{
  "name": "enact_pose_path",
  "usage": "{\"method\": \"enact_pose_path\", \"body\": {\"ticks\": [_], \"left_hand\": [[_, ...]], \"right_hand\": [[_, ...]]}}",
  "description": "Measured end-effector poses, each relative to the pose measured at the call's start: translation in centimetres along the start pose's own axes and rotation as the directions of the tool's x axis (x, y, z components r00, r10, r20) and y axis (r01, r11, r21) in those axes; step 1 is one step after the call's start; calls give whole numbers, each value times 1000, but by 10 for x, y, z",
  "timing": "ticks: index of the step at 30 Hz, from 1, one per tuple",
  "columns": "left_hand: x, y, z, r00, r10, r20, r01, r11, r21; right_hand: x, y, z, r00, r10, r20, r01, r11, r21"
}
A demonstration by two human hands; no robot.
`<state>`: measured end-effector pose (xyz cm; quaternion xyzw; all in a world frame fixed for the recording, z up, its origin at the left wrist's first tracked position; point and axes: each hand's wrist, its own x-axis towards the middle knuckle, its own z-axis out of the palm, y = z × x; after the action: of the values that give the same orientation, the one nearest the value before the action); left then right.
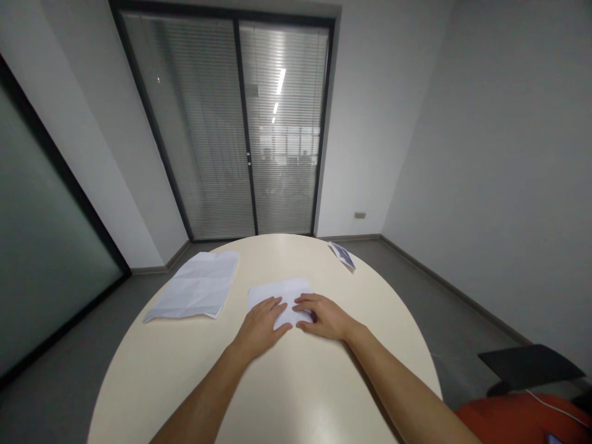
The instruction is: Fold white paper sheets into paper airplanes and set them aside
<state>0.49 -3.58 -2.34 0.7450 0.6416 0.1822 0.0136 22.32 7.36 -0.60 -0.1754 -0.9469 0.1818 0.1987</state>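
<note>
A folded white sheet of paper (280,295) lies on the round cream table (277,382) in front of me. My left hand (261,325) rests flat on its near left part, fingers stretched out and slightly apart. My right hand (324,316) lies flat on its near right part, fingers pointing left toward the other hand. Both hands press on the paper and hold nothing.
A larger creased white sheet (197,287) lies at the table's left, partly over the edge. A small printed paper (343,254) sits at the far right rim. A black chair arm (530,364) and an orange seat (522,419) stand at the lower right. Glass doors with blinds (240,129) are ahead.
</note>
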Motion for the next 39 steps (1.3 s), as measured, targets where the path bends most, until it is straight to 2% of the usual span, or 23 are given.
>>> {"method": "enact_pose_path", "body": {"ticks": [7, 11, 15, 19, 23, 29, 33, 39], "left_hand": [[1, 0, 0, 1000, 4, -6, -4, 1000, -8], [-1, -2, 3, 1000, 17, -17, -17, 1000, -7], [-3, -6, 5, 1000, -24, 2, 24, 999, 28], [-2, -10, 5, 998, -56, -12, 57, 997, 55], [0, -11, 7, 998, -25, -49, 28, 998, 59], [-2, -10, 12, 1000, 19, -13, -19, 999, 32], [-4, -9, 11, 1000, 3, 6, -3, 1000, 10], [0, -6, 5, 999, -15, 43, 15, 1000, 7]], "right_hand": [[1, -1, -2, 999, 36, 31, -36, 999, 17], [0, 4, 1, 1000, 30, 2, -30, 998, 55], [-1, 11, 3, 998, 56, -5, -56, 997, 54], [0, 13, 3, 999, 27, 29, -30, 996, 90], [-1, 15, 3, 999, 11, 31, -16, 986, 165], [-2, 20, 5, 998, 28, 63, -41, 976, 214], [-2, 21, 8, 997, 53, 54, -64, 969, 237], [-3, 20, 9, 1000, -2, 13, -1, 981, 194]]}}
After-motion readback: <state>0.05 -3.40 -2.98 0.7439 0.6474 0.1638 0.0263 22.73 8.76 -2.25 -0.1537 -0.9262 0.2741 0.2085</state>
